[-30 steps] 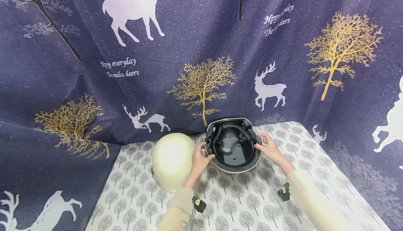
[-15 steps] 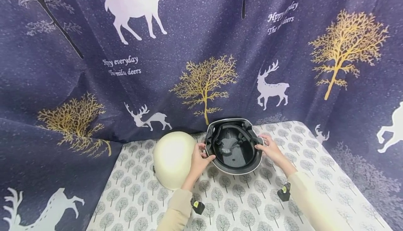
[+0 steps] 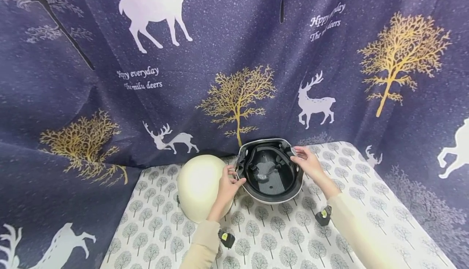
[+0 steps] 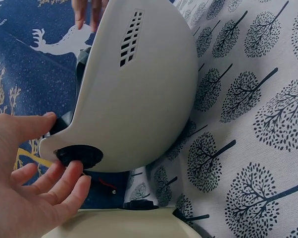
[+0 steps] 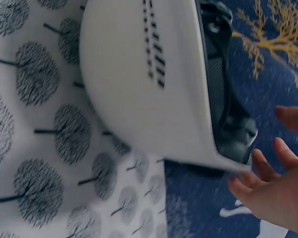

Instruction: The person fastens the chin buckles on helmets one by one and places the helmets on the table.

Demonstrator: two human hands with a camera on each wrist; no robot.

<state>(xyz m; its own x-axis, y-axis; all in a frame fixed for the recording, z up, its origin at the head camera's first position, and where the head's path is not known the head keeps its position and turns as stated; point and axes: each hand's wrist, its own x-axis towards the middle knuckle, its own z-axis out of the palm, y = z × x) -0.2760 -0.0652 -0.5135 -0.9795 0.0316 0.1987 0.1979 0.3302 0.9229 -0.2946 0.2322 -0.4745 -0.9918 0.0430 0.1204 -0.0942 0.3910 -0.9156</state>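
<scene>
A white helmet [image 3: 269, 197] lies upside down on the patterned cloth, its black padded inside [image 3: 271, 175] facing up. My left hand [image 3: 228, 184] holds its left rim, thumb over the edge and fingers at a round black piece [image 4: 79, 156] on the outer side. At the right rim, my right hand [image 3: 309, 165] has its fingertips against the shell's corner; in the right wrist view its thumb [image 5: 290, 118] stands away from the rim. A cream, smooth domed helmet [image 3: 201, 183] sits dome up to the left, overlapped by my left hand.
The table [image 3: 271, 244] has a white cloth with grey trees. Close behind the helmets hangs a dark blue curtain [image 3: 227, 114] with deer and golden trees. Small black devices [image 3: 226, 238] sit on both wrists.
My right hand has slid up along the right rim toward the back and loosened its hold. The left hand stays on the left rim; the white helmet has shifted slightly left.
</scene>
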